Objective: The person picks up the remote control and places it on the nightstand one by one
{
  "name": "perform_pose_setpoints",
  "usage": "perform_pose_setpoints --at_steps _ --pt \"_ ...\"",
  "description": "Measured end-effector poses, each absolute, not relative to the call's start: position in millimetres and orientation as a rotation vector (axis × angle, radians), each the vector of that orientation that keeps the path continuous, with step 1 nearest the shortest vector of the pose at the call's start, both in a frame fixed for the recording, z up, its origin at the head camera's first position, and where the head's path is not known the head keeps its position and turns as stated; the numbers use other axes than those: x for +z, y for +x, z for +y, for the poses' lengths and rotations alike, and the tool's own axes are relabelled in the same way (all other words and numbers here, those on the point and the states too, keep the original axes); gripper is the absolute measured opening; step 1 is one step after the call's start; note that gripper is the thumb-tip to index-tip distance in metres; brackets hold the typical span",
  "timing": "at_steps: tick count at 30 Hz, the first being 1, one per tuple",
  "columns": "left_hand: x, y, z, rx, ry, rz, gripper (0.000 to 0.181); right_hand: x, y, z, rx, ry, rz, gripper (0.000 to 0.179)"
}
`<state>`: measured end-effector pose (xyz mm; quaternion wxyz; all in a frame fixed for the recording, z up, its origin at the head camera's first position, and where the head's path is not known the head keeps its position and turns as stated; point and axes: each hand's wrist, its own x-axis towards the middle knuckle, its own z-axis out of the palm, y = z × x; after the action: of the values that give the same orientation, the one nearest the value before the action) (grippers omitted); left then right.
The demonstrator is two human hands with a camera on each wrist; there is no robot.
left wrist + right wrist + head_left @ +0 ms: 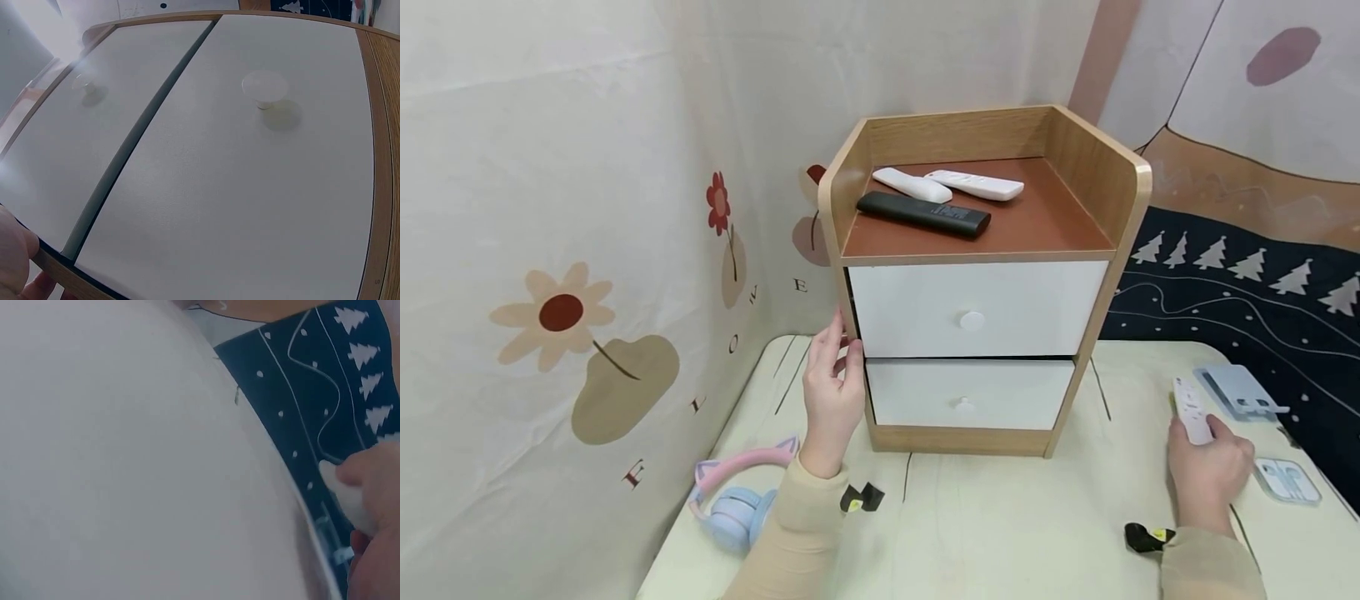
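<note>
My right grip (1206, 467) is closing around a white remote (1192, 410), fingers curled over its near end while it is lying on the bench (1015, 517), its long axis running away from me towards the dark tree-patterned cloth (1247, 283); the right wrist view is showing only my fingertips (369, 472) on its pale rounded end. My left grip (833, 392) is resting with relaxed fingers against the left front edge of the small wooden cabinet (977, 275), right where the upper drawer (973, 308) is meeting the lower drawer (968, 393), holding nothing. The cabinet is standing to the left of and beyond the remote I am holding, so my right hand is the nearer one to that remote and my left the nearer one to the drawers. Both drawers are looking pushed in, each with a round white knob (265, 87), so I cannot tell what is inside them. The cabinet's walled top is carrying three remotes: a black one (923, 214) lying crosswise at the front, and two white ones (947, 185) behind it. Just right of my right hand a pale blue stand (1236, 390) and a clear case of earphones (1288, 481) are lying on the bench; cat-ear headphones (737, 500) are sitting by my left sleeve.
</note>
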<state>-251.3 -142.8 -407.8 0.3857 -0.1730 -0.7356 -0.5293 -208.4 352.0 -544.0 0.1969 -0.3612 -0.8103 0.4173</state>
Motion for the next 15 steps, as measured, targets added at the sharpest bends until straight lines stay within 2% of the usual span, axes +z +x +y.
perform_pose_setpoints --at_steps 15 --pt "-410 -252 -144 -1.350 -0.433 -1.877 0.056 -482 -213 304 0.995 -0.739 -2.062 0.062"
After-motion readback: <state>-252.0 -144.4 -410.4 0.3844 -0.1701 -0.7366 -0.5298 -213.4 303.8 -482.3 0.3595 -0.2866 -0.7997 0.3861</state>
